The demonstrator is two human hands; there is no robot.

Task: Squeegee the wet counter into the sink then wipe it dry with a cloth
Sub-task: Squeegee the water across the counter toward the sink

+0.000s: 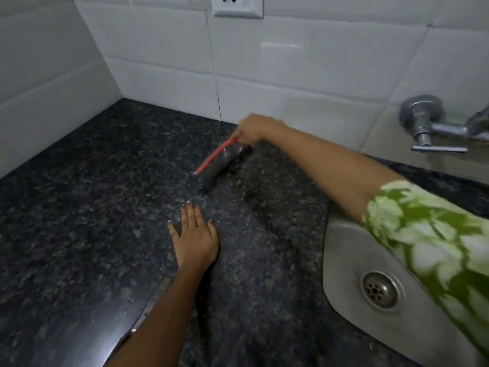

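Observation:
A dark speckled granite counter [92, 207] fills the view, with a wet sheen around its middle. My right hand [255, 128] is near the back wall, shut on a squeegee [219, 160] with a red frame and a black blade, whose blade rests on the counter. My left hand [193, 234] lies flat on the counter with fingers apart, nearer to me than the squeegee. The steel sink [344, 260] is set into the counter at the right; my right arm crosses over it. No cloth is in view.
White tiled walls [291, 62] meet in a corner at the back left. A wall socket [238, 5] sits high on the back wall. A metal tap [428, 128] juts from the wall above the sink. The sink drain [379, 291] is at the lower right.

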